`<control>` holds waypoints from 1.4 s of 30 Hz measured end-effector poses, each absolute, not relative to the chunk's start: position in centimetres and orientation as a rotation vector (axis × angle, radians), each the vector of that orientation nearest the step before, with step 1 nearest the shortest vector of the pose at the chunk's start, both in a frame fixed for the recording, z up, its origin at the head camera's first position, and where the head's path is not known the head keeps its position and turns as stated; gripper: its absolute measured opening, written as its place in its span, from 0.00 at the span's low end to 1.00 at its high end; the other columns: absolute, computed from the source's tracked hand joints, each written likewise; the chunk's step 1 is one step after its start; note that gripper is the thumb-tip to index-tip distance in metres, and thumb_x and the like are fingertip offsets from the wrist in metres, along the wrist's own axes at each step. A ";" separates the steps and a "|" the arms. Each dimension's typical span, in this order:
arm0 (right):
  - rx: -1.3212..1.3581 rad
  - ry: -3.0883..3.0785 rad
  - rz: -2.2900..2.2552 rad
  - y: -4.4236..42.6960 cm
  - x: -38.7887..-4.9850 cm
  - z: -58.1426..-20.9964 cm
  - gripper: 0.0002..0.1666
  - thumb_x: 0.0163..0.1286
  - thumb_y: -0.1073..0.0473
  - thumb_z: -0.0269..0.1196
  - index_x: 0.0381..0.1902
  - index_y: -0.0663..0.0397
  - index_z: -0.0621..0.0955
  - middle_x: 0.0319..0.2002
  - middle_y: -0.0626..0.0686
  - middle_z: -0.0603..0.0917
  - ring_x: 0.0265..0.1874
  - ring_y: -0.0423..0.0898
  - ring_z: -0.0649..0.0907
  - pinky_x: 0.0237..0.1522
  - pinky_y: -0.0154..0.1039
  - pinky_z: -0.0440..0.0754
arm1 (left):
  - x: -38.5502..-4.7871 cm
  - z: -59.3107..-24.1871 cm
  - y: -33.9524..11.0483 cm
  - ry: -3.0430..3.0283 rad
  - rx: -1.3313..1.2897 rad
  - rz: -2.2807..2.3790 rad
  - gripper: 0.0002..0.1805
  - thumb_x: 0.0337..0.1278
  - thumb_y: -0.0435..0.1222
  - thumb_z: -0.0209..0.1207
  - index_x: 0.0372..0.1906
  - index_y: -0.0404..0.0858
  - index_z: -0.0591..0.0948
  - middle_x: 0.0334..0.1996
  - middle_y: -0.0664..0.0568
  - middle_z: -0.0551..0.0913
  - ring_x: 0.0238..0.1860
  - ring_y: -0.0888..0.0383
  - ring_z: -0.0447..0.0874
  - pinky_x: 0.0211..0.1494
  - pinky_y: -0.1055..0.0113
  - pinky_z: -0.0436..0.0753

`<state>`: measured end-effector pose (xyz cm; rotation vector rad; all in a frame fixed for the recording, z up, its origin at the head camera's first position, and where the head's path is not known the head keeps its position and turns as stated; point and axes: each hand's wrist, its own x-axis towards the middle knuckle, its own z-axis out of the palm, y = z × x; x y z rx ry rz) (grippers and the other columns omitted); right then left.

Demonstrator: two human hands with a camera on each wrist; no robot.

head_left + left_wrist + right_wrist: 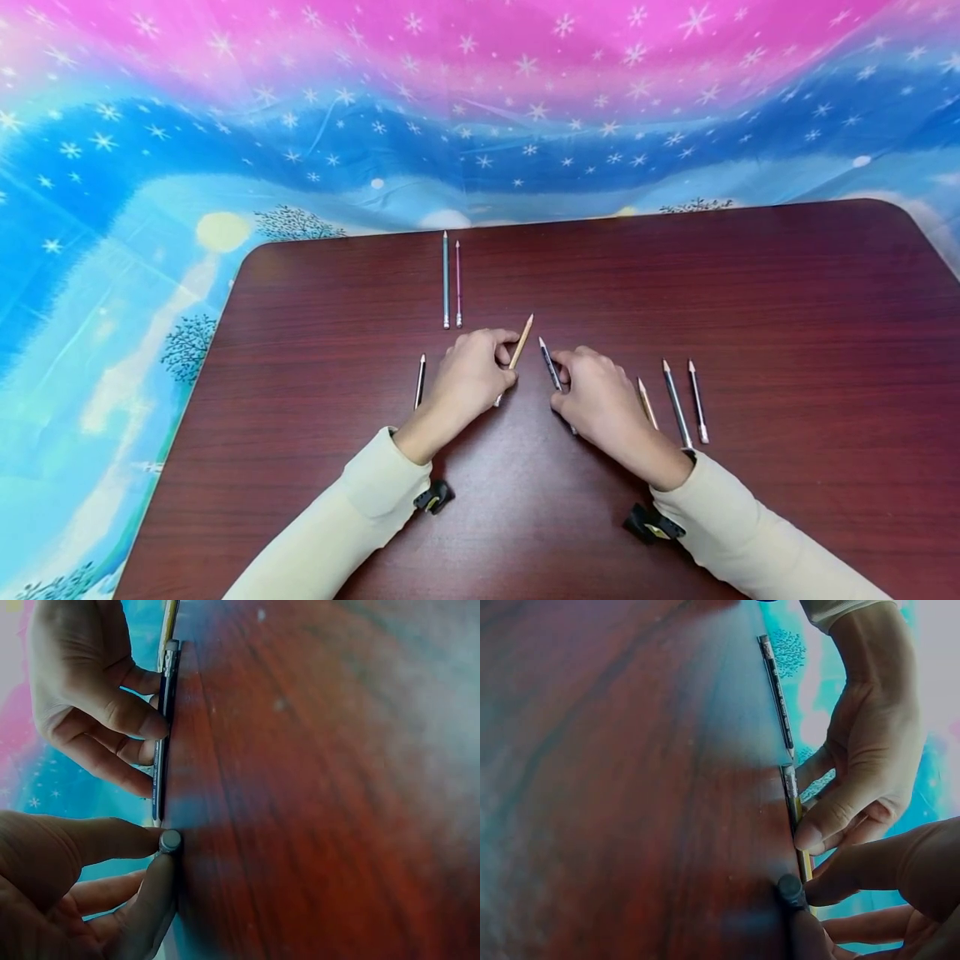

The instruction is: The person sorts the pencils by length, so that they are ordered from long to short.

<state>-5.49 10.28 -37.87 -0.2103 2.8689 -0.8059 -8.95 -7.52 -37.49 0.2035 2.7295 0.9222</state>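
Note:
Near the middle of the table, my left hand [465, 379] pinches a yellow pencil [523, 342] between thumb and fingers, its point slanting away to the right. My right hand [600, 396] pinches a dark pencil [550, 364] whose point leans left. The two pencil tips stand close but apart. In the left wrist view the round end of the yellow pencil [171, 841] faces the camera, with the dark pencil [160, 772] low along the tabletop. The right wrist view shows the dark pencil's blunt end [789, 885] between the right fingertips.
A teal pencil [446, 279] and a thin pink pencil [459, 283] lie side by side at the back. Left of the left hand is a black pencil [420, 381]. A gold pencil [647, 402], a grey-blue pencil [677, 404] and another dark pencil [698, 402] lie at right.

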 end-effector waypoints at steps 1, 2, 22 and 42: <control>-0.210 2.871 -0.803 10.3 -5.5 -37.8 0.29 0.52 0.69 0.67 0.56 0.61 0.85 0.31 0.50 0.80 0.31 0.50 0.80 0.32 0.49 0.78 | -8.9 -37.4 -7.5 2.729 0.206 0.913 0.29 0.49 0.27 0.68 0.60 0.44 0.86 0.29 0.60 0.86 0.30 0.62 0.80 0.39 0.63 0.79; -0.209 2.874 -0.801 10.2 -5.5 -37.8 0.29 0.52 0.69 0.67 0.55 0.61 0.85 0.31 0.50 0.80 0.30 0.50 0.80 0.32 0.49 0.78 | -8.9 -37.3 -7.5 2.727 0.208 0.903 0.29 0.48 0.27 0.67 0.60 0.44 0.86 0.28 0.61 0.87 0.29 0.61 0.80 0.39 0.63 0.79; -0.109 2.553 -1.233 11.5 -6.6 -38.1 0.28 0.53 0.69 0.66 0.55 0.68 0.84 0.29 0.50 0.83 0.26 0.40 0.77 0.32 0.33 0.73 | -9.3 -37.5 -8.4 2.561 0.071 1.078 0.28 0.49 0.28 0.69 0.59 0.45 0.87 0.30 0.59 0.89 0.29 0.65 0.81 0.37 0.71 0.77; -0.031 2.218 -1.580 11.5 -7.2 -38.0 0.27 0.61 0.74 0.58 0.60 0.75 0.77 0.33 0.56 0.85 0.26 0.40 0.81 0.29 0.34 0.83 | -9.9 -37.1 -9.2 2.413 -0.035 1.367 0.26 0.56 0.23 0.62 0.61 0.39 0.86 0.35 0.50 0.89 0.26 0.64 0.84 0.30 0.71 0.85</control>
